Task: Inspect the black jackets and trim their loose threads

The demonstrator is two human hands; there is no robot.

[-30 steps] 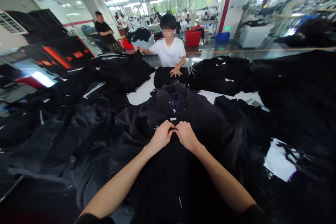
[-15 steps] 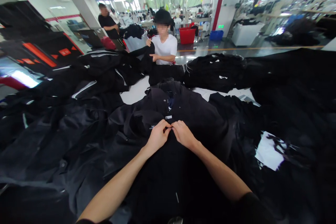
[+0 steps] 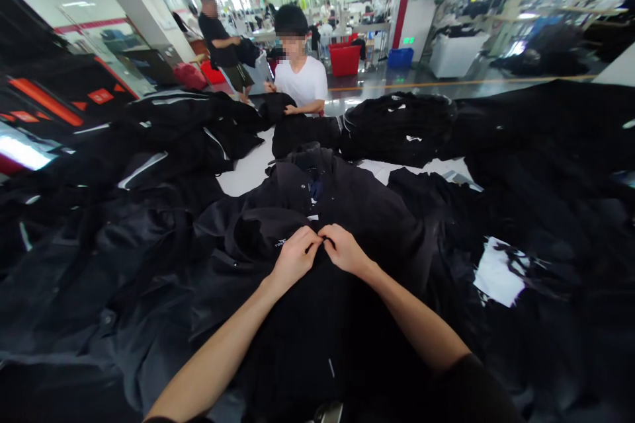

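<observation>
**Two-handed pinch on a dark jacket (image 3: 377,211)**

The jacket lies spread, collar to the far side. At its middle front, the left hand (image 3: 296,254) and right hand (image 3: 347,251) nearly meet, fingertips closed on the fabric; the exact part pinched is hidden. A white label (image 3: 312,217) lies just beyond. Dark garments (image 3: 99,264) crowd the left; a white piece (image 3: 501,271) lies right. Far: a black bundle (image 3: 305,135), then a co-worker in a white shirt (image 3: 302,82).
</observation>
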